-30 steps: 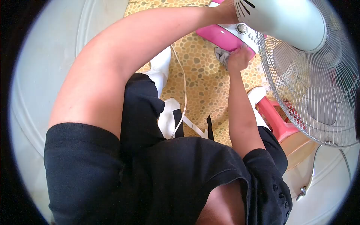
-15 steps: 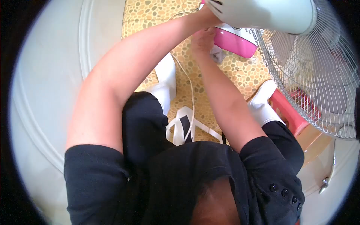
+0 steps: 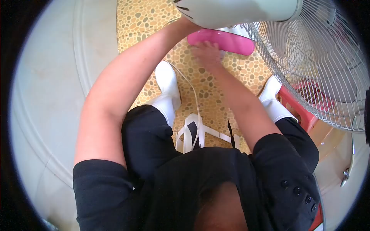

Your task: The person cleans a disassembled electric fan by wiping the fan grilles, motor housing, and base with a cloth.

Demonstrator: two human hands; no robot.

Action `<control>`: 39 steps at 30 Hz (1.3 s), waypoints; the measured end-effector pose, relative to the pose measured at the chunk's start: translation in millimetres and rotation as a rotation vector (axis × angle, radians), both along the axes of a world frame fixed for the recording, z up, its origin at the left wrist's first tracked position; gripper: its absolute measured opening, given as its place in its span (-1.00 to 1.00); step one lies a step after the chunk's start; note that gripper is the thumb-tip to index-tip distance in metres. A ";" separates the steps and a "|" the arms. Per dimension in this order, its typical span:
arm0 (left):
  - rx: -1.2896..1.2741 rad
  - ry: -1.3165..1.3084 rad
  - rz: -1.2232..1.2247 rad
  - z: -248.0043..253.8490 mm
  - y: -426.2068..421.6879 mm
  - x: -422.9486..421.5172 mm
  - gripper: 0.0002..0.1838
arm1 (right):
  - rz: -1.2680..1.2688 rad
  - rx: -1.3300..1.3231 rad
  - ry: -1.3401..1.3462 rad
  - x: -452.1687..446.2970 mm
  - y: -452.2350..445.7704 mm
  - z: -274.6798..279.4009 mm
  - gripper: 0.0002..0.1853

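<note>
A standing fan leans across the top right, with a pale motor housing (image 3: 239,11), a wire cage (image 3: 308,69) and a glossy pink base (image 3: 231,41). My right hand (image 3: 208,56) is at the near left edge of the pink base, its fingers slightly blurred. A bit of whitish cloth (image 3: 222,54) shows beside the palm; most of it is hidden under the hand. My left forearm reaches up to the fan, and my left hand is hidden behind the motor housing, with only the wrist (image 3: 189,26) showing.
A white cord (image 3: 192,82) runs over the pebble-patterned floor (image 3: 142,23) between my white boots (image 3: 167,81). White straps (image 3: 204,131) lie near my lap. A red plastic stool (image 3: 302,111) stands at the right under the cage, and a large pale round surface (image 3: 50,96) fills the left.
The fan has shifted left in view, and its pink base is tilted more level. My right hand has moved lower on the base, its fingers now more spread. My left hand has slipped behind the housing.
</note>
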State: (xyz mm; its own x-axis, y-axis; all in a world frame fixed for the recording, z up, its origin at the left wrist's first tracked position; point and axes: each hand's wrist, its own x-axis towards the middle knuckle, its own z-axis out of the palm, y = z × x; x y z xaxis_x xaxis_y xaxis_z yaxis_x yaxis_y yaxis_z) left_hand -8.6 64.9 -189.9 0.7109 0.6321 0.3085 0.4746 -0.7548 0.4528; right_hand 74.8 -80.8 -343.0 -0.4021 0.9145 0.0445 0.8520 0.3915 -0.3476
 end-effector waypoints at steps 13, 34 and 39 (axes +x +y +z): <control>-0.079 0.042 -0.037 1.2 6.2 0.7 -0.52 | -0.821 -0.006 0.467 143.4 -26.1 -19.2 -0.71; -1.334 -0.919 0.541 172.4 -66.2 -21.0 -0.12 | -0.700 -0.124 1.627 43.5 -56.9 262.1 -0.59; -1.385 -1.097 0.524 171.2 -66.6 -8.9 0.06 | -0.668 -0.103 1.784 47.8 -84.5 322.7 -0.60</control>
State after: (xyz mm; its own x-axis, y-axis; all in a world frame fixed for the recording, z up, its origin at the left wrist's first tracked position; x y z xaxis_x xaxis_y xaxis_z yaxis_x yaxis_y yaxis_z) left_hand -17.4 -1.7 -18.7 0.2438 0.8695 -0.4297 -0.3917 0.4936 0.7765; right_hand 122.6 -165.3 -20.3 0.4128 0.9044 -0.1076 -0.4907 0.1214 -0.8628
